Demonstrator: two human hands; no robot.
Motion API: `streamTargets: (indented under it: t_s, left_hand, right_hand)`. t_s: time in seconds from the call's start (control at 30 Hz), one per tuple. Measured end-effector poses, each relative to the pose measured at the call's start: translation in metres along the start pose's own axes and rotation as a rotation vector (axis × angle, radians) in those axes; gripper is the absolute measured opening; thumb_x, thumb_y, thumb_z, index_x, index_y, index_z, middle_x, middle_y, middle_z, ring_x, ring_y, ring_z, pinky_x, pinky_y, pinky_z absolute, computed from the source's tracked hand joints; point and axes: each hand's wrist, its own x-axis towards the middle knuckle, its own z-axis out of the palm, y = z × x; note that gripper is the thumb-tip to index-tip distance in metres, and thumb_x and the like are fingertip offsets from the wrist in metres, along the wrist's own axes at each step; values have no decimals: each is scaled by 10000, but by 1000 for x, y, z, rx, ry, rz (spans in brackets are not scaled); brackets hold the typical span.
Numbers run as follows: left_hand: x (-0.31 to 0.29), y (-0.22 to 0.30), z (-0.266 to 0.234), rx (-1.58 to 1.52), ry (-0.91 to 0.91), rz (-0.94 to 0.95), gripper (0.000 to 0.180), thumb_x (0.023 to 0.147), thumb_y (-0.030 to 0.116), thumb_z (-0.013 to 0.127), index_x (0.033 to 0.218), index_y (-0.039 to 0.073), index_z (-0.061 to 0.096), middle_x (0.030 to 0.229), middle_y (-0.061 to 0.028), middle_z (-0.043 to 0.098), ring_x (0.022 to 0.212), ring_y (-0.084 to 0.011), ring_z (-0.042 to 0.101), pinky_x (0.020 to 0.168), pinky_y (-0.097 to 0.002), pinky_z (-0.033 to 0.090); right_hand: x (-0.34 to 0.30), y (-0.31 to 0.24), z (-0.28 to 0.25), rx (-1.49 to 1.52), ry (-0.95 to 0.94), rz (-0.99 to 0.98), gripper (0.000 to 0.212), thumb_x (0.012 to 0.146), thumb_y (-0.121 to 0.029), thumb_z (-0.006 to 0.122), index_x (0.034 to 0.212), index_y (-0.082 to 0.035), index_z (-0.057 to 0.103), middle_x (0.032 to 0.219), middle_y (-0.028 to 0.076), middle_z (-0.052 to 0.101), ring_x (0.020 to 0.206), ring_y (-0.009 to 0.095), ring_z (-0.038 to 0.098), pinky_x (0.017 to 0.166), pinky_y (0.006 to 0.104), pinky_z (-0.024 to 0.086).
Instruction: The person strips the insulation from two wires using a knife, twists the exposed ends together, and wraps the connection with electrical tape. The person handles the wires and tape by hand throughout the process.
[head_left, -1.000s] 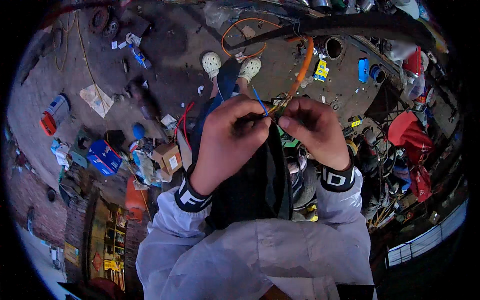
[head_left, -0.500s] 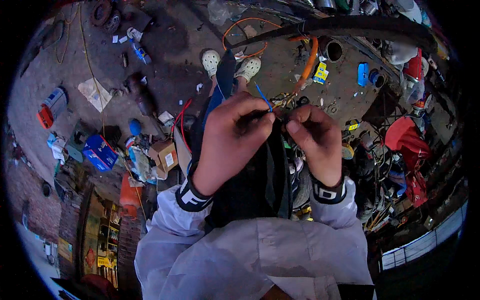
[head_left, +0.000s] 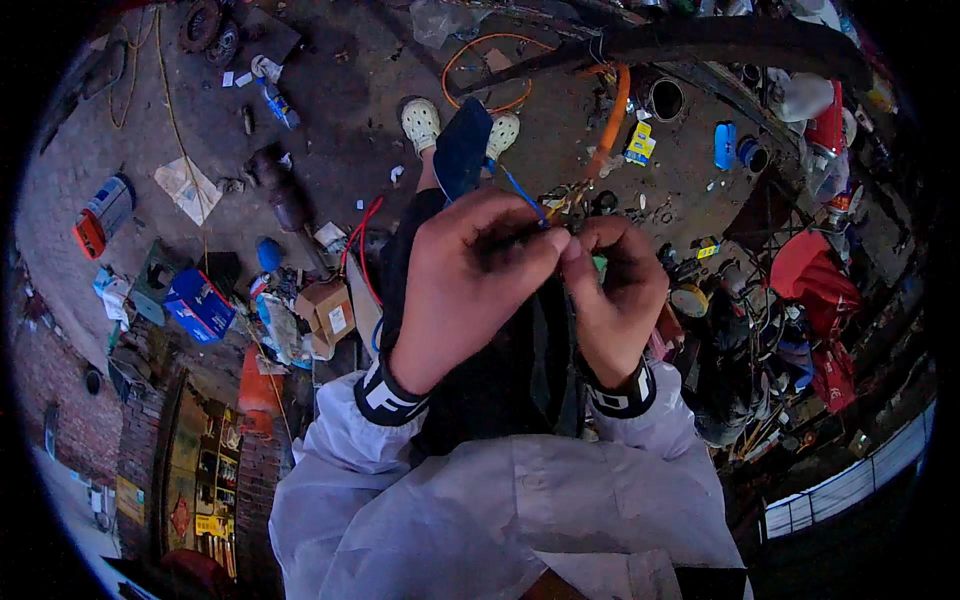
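My left hand [head_left: 465,285] is closed in a pinch on a thin blue wire [head_left: 518,187], which sticks out beyond the fingertips. Right against its thumb, my right hand [head_left: 615,305] also pinches; whatever its fingertips hold is hidden. A small patch of green [head_left: 600,263] shows between the right fingers, and I cannot tell what it is. Just beyond both hands are bare yellowish wire strands [head_left: 566,200], at the end of a thick orange cable [head_left: 612,125].
A dark curved bar [head_left: 700,58] crosses the far side. Littered on the floor are a yellow-and-blue packet [head_left: 640,145], a cardboard box [head_left: 327,315], a blue box [head_left: 200,305] and red wire [head_left: 360,235]. Red cloth [head_left: 815,280] lies among clutter at the right.
My right hand has moved left, and its fingertips now meet my left thumb. The blue wire leans further left. Both hands stay closed.
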Motion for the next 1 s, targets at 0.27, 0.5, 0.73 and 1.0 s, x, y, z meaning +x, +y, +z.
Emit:
streamTargets:
  t_s: [0.27,0.5,0.73,1.0]
  left_hand:
    - [-2,6,1,-82,-15,-127,112,871,73,675,875,-32,635,769,-9,616,719,-46,564,629,-216,447]
    - [-3,6,4,-141,-4,-99,124,867,75,674,909,-35,632,777,-11,615,724,-45,560,633,-206,437]
    - [-1,4,6,-25,2,-53,94,843,49,676,839,-14,606,704,9,561,667,-26,505,586,-202,406]
    - [4,-8,2,-19,-22,-94,121,832,59,657,791,0,559,644,30,477,617,-20,404,539,-202,331]
  right_hand:
    - [-2,-1,-3,54,-39,1,100,862,-38,668,881,-21,572,794,-23,582,717,47,515,661,199,420]
    - [-5,2,-4,154,-60,47,91,876,-33,650,905,-17,565,822,-14,577,742,53,522,675,195,417]
    - [-3,13,-4,-34,-5,-163,114,839,-48,690,898,-39,593,837,24,605,837,124,558,749,257,438]
    - [18,19,-19,-687,-11,-660,263,662,-61,775,886,-95,643,895,54,646,911,266,584,793,395,411]
